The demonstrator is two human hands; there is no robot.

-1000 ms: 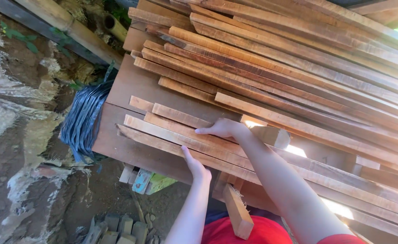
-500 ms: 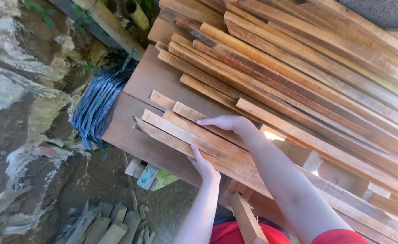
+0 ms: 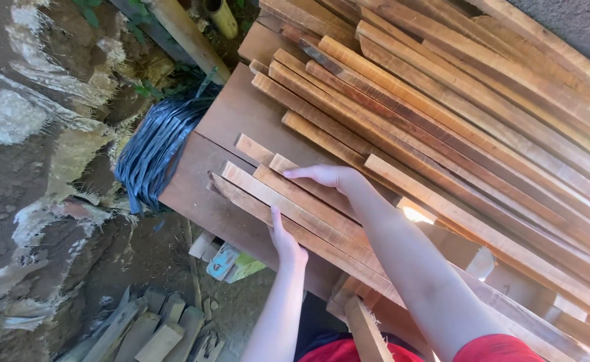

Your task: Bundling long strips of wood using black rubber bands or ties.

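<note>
Roughly at the centre of the frame, both hands rest on a small group of flat wooden slats (image 3: 295, 201) lying on a brown board counter (image 3: 201, 194). The right hand (image 3: 325, 177) lies palm down on top of the slats, fingers (image 3: 299, 173) stretched flat and pointing toward the left of the frame, not curled round anything. The left hand (image 3: 285, 240) comes up from the lower centre and presses against the near edge of the lowest slat, its fingers straight along the wood; whether the thumb hooks underneath cannot be told.

These slats run diagonally from the centre-left down toward the lower right, their cut ends staggered near the middle of the counter. Above and to the right, a much larger stack of long wooden strips (image 3: 455, 114) fills the upper right of the frame, running the same way.

By their look, the slats are thin, stiff and fairly light singly, though a bundle would carry some weight and flex a little along its length. Sawn faces look rough, so slipping is unlikely but splinters are a risk. A sound hold would be across the width, one hand above and one below, some way in from the ends so the lengths balance.

At the left edge of the counter hangs a bundle of dark plastic strapping (image 3: 154, 151). Wooden offcuts (image 3: 161, 332) lie on the dirt ground at the lower left.
</note>
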